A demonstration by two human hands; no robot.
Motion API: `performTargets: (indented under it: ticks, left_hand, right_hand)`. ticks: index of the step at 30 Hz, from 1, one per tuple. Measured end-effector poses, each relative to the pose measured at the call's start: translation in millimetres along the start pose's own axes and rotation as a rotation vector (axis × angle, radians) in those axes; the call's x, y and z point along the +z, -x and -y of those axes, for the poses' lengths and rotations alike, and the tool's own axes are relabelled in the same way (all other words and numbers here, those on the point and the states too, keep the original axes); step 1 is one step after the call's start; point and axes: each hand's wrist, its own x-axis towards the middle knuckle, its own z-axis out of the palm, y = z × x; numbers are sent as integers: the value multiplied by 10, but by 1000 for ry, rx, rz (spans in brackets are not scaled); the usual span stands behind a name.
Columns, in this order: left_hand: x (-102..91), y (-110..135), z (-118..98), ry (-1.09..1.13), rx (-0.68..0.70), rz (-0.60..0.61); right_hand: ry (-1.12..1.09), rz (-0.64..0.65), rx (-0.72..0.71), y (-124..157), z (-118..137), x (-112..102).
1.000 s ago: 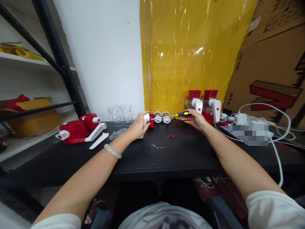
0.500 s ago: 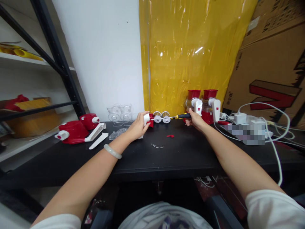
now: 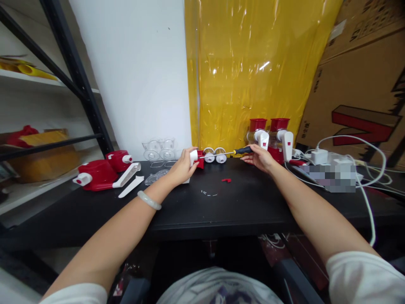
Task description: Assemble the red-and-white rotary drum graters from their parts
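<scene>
My left hand is closed around a red and white plastic part, its white end toward my fingers. In my right hand is the dark blue and yellow handle of a screwdriver. The screwdriver's long shaft lies nearly level and points left, its tip at the red and white part; whether it sits in a screw is too small to tell. Behind the shaft are two metal drums with white rims. A small red piece and several small screws lie on the black table.
Red bases and white handles lie at the left, near clear plastic parts. At the back right stand two assembled red and white machines. White cables and chargers spread at the right, before a large cardboard box.
The screwdriver's handle end has risen a little, so the shaft slopes down to the left more. My right hand's grip has shifted on the handle. My left hand has barely moved.
</scene>
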Motion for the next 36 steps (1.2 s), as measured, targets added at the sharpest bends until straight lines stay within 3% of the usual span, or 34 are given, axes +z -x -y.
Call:
performTargets:
  ticks: [10,15,23,36]
  left_hand:
    - [-17,-3,-46,29,13,12]
    - [-12,-3,-33,2,8,17]
    - [-13,0,-25,-7,19,8]
    - [-6,4,-9,5,-11,11]
  right_hand:
    - [352,-135,-35,-71,-114,-13]
    - [153,-72,111,-56,-81,24]
    - [52,-15,-36,-63,-89,-5]
    - [77,-41,-2,-56,-86,-4]
